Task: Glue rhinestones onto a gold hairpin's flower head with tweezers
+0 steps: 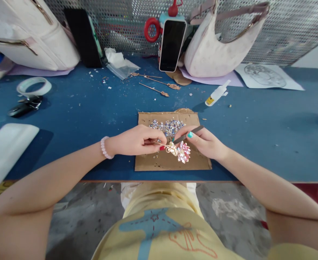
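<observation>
While the left hand (141, 140) pinches the thin stem of a gold hairpin (172, 148), fingers closed, the hairpin's pink flower (184, 152) sits just right of those fingertips, above a cardboard sheet (148, 164). Right beside it, the right hand (204, 142) curls shut around dark tweezers (195, 131); whether their tips touch the hairpin, I cannot tell. Just past both hands, small glittering stones (171, 126) lie heaped on the cardboard. Farther beyond the right hand, a white bottle (217, 94) lies tilted on the blue counter (99, 112); beyond the left, loose hairpins (153, 89) rest. Farthest out, between the hands' directions, a phone (173, 45) stands propped.
</observation>
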Demonstrator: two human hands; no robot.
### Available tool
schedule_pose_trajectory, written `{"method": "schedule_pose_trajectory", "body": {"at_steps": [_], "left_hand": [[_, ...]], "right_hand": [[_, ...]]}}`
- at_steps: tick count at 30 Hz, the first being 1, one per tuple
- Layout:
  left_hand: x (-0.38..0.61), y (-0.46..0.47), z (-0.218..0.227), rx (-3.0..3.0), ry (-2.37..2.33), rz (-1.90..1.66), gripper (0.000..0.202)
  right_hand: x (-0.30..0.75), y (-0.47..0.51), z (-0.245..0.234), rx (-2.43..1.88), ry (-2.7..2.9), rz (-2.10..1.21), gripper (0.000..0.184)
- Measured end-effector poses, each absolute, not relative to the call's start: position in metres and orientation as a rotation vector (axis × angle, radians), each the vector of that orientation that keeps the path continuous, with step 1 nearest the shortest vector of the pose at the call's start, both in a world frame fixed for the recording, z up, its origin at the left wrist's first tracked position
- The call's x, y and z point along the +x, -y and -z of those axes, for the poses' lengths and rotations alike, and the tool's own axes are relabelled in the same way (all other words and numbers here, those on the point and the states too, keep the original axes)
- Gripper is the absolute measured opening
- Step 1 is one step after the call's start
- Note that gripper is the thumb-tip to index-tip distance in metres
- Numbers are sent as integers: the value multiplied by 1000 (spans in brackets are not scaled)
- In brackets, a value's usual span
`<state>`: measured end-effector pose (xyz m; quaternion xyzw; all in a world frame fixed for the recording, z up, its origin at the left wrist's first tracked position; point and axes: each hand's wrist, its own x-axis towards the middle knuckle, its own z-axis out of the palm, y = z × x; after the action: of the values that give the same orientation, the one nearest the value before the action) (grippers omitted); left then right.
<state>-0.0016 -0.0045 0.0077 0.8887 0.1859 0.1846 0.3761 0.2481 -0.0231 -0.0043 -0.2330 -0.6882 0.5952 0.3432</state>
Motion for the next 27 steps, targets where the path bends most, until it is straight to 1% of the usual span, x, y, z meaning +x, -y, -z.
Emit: {"method": "schedule_pose_trajectory", "body": {"at_steps": [9,19,27], "left_hand": [[-1,4,-8,2332,-454,-521,10],[-3,3,-5,2411,-458,-635,11],[-3,5,-5,2406,-461,-711,7]], "right_hand": [[247,23,1,-583,1807,-1551,34],[248,23,4,-558,1770,-1594,32],[249,23,6,-575,1716,-1639,33]]}}
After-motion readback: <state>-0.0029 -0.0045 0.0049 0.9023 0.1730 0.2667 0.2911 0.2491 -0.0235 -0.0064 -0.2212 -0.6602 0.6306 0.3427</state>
